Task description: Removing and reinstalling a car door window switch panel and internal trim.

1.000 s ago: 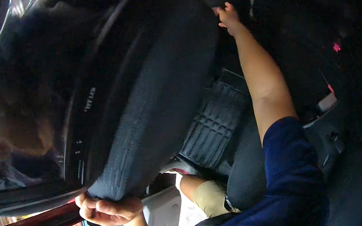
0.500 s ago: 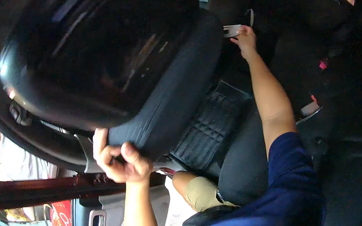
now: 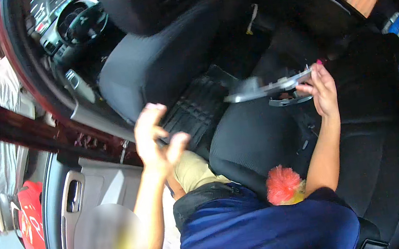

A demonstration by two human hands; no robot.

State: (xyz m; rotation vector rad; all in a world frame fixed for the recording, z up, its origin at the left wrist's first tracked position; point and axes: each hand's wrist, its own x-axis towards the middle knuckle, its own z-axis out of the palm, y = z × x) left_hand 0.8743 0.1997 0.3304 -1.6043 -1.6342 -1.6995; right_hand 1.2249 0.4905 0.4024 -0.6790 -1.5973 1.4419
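Observation:
My right hand (image 3: 324, 93) pinches one end of a long, thin, silver-grey trim piece (image 3: 280, 85) above the black rear seat (image 3: 257, 139). Its far end points left and is smeared by motion. Just below the trim lies a silver-edged part (image 3: 291, 100) on the seat, partly covered by it. My left hand (image 3: 154, 143) is raised with fingers apart and holds nothing, close to the lower edge of the front seat's backrest (image 3: 152, 70). A red fluffy tuft with yellow below it (image 3: 283, 185) shows beside my right arm.
Left of me stands an open car door (image 3: 102, 187) with a grey inner panel, next to the dark red door pillar (image 3: 75, 136). The steering wheel (image 3: 85, 22) is at the far left. A black ribbed floor mat (image 3: 191, 103) lies between the seats.
My left hand has let go of the front seat's backrest. My right hand has drawn the trim piece back from between the seats to above the rear seat. The view has shifted back.

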